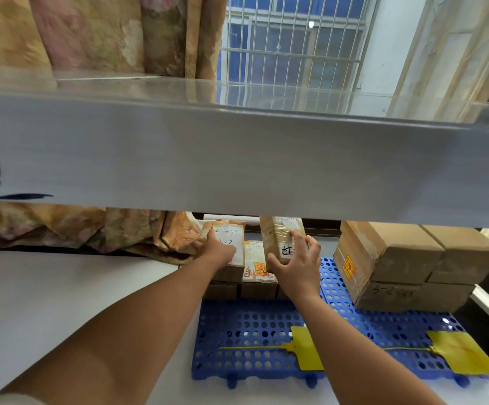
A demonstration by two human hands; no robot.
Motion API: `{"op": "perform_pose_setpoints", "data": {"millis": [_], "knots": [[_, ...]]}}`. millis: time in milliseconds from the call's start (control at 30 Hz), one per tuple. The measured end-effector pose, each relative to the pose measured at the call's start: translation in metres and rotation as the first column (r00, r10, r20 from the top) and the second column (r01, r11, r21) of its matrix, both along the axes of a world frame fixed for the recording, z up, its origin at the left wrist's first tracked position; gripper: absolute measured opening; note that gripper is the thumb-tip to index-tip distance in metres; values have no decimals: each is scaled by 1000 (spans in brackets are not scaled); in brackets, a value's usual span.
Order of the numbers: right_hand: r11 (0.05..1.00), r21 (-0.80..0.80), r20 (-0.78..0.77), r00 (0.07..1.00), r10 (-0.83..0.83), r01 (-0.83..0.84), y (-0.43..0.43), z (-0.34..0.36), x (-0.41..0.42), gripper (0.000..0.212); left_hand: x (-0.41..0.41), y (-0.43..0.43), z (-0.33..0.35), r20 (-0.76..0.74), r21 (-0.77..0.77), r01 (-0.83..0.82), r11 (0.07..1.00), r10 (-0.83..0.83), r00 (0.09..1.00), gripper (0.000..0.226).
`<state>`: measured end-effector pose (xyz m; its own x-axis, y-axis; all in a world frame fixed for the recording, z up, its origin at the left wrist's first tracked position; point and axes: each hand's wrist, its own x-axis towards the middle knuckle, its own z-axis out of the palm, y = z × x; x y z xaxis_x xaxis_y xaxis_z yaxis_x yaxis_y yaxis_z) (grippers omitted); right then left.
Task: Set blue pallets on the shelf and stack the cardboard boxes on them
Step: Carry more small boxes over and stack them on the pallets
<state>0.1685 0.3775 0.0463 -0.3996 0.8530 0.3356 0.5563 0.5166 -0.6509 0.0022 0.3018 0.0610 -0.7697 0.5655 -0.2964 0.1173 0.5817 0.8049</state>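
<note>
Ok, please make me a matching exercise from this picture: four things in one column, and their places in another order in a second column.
Things:
1. left hand
2. right hand
3. big brown box
4. yellow tag

Places:
A. at the right end of the blue pallet
B. flat on the pallet's front part
C. on the box with the white label
D. on the upright taped box

Pairs: 1-C, 2-D, 3-A, 4-B

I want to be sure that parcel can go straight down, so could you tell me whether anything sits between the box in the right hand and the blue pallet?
Yes. The right hand holds a small box above flatter parcels already stacked on the blue pallet, so it would land on those, not on bare pallet.
</note>
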Motion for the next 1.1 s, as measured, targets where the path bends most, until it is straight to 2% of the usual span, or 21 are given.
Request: {"op": "perform_pose_setpoints", "data": {"millis": [67, 100, 233, 400, 500, 633, 733, 900, 1000, 1100], "knots": [[1000, -1, -4, 1000, 6, -6, 0, 0, -1, 67, 11, -2, 8, -207, -200, 14, 980, -56, 977, 106], [1000, 3, -4, 1000, 11, -11, -1, 0, -1, 66, 16, -3, 10, -251, -274, 33, 961, -104, 962, 109], [1000, 14, 3, 1000, 15, -15, -1, 0, -2, 66, 22, -3, 6, -174, -347, 79, 934, -147, 974, 115], [1000, -4, -10, 1000, 5, -5, 3, 2, -2, 66, 15, -7, 8, -199, -307, 40, 951, -106, 974, 113], [1000, -3, 2, 1000, 2, -2, 5, 2, -3, 66, 11, -10, 14, -111, -232, 40, 972, -68, 991, 116], [1000, -4, 24, 1000, 5, -5, 5, 2, -5, 66, 11, -15, 12, -62, -238, 62, 969, -79, 995, 124], [1000, -5, 31, 999, 20, -19, 4, 2, -6, 66, 9, -17, 12, 16, -177, 52, 983, -50, 999, 130], [1000, 2, 36, 999, 25, -25, 5, 4, -7, 66, 4, -25, 22, 70, -116, 52, 992, -44, 997, 119], [1000, 3, 31, 999, 25, -25, 5, 6, -6, 66, 5, -30, 23, 128, -68, 43, 997, -34, 991, 103], [1000, 2, 32, 999, 25, -25, 6, 7, -5, 66, 4, -31, 18, 277, -19, -42, 999, 45, 960, 90]]}}
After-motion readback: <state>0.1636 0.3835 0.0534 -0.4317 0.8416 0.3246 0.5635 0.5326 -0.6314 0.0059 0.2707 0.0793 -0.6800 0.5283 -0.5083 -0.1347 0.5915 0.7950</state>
